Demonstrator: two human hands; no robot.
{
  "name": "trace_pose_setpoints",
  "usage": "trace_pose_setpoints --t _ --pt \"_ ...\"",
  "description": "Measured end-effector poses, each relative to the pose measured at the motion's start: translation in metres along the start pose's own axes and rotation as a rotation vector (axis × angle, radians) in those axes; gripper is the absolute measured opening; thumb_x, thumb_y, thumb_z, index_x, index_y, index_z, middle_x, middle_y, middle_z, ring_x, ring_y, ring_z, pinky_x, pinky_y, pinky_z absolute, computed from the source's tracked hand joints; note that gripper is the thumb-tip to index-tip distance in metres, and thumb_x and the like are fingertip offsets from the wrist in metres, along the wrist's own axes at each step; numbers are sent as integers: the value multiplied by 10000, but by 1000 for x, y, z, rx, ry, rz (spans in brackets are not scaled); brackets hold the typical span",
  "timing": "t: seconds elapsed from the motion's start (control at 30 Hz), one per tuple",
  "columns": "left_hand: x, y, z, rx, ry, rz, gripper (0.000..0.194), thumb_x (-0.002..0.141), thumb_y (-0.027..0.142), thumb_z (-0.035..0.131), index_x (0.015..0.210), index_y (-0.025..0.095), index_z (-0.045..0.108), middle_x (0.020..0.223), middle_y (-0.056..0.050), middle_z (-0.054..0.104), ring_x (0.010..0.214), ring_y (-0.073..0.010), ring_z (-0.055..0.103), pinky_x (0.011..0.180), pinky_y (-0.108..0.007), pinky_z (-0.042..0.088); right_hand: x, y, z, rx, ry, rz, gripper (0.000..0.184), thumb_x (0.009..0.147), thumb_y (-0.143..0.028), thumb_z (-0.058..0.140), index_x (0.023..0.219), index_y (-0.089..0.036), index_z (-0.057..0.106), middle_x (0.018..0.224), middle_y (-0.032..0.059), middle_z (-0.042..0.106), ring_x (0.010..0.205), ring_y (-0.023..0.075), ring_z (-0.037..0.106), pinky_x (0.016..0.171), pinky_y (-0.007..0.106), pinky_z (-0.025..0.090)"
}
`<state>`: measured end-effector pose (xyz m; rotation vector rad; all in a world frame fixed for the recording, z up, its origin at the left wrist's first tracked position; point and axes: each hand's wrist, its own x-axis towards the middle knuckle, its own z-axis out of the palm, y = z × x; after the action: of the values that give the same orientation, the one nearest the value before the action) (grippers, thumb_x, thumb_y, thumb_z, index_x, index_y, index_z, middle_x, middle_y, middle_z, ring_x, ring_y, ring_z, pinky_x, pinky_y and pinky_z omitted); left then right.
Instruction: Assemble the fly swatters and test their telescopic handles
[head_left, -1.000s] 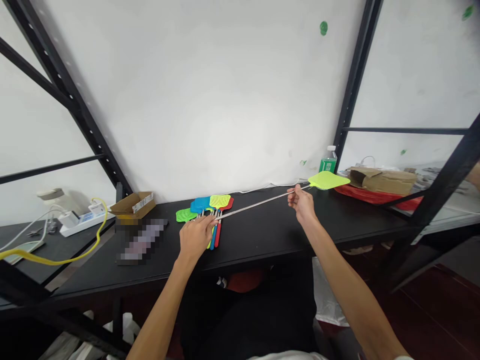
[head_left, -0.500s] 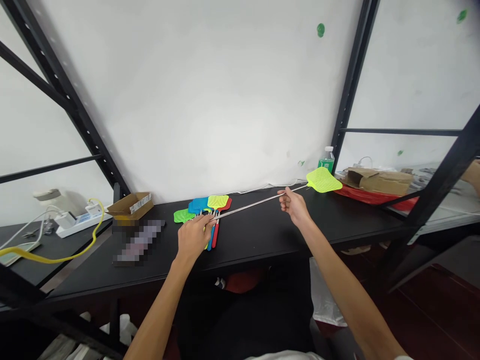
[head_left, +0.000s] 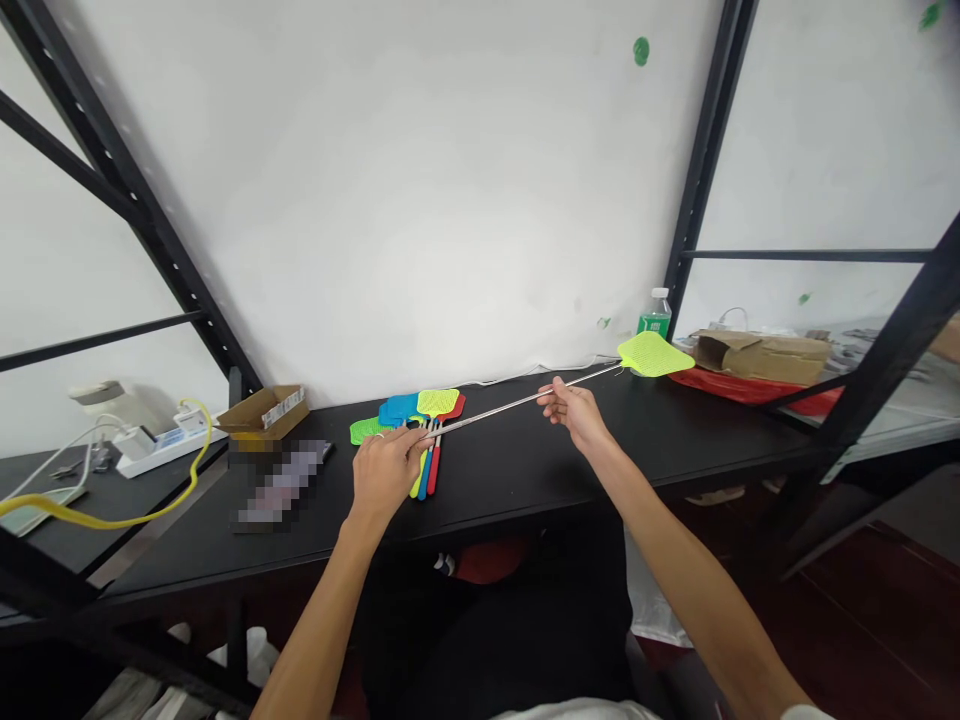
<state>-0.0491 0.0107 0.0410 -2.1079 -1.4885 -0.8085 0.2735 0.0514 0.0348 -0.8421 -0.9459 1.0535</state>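
Observation:
A fly swatter with a yellow-green mesh head and a long thin metal rod spans the space between my hands, its head at the right. My left hand is closed around the handle end, hiding the grip. Partway along the rod, the fingers of my right hand pinch the metal. Behind and under my left hand lies a group of several fly swatters in yellow, blue, green and red, their handles pointing toward me.
On the black desk, a small cardboard box and a blurred-out flat item lie left. A white power strip with a yellow cable is farther left. A green-labelled bottle and a torn carton stand right.
My right hand has slid a little left along the rod, toward my left hand. The swatter's head has turned flatter and shifted slightly right. My left hand keeps its hold.

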Motion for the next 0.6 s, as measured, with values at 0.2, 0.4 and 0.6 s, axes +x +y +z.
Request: trace_pose_setpoints --t 0.2,0.4,0.6 --pt "2 -19 -4 36 -7 -11 349 979 422 462 1026 259 767 1045 -48 765 948 -267 677 801 -358 413 5 -4 -11 21 94 -5 397 764 -545 747 747 -149 716 666 71 712 507 117 596 413 195 418" --pt "-1 -45 -7 85 -1 -38 364 966 442 462 1033 257 768 1012 -54 768 897 -258 666 772 -349 393 16 -3 -34 47 183 -17 363 805 -496 721 737 -139 722 642 52 690 515 102 591 425 178 417" --pt "-4 -68 -12 128 18 -54 379 966 427 451 1033 227 767 1005 -72 764 866 -261 647 744 -352 363 20 -2 -43 44 214 -9 318 860 -441 672 751 -147 724 654 48 693 527 105 597 439 183 418"
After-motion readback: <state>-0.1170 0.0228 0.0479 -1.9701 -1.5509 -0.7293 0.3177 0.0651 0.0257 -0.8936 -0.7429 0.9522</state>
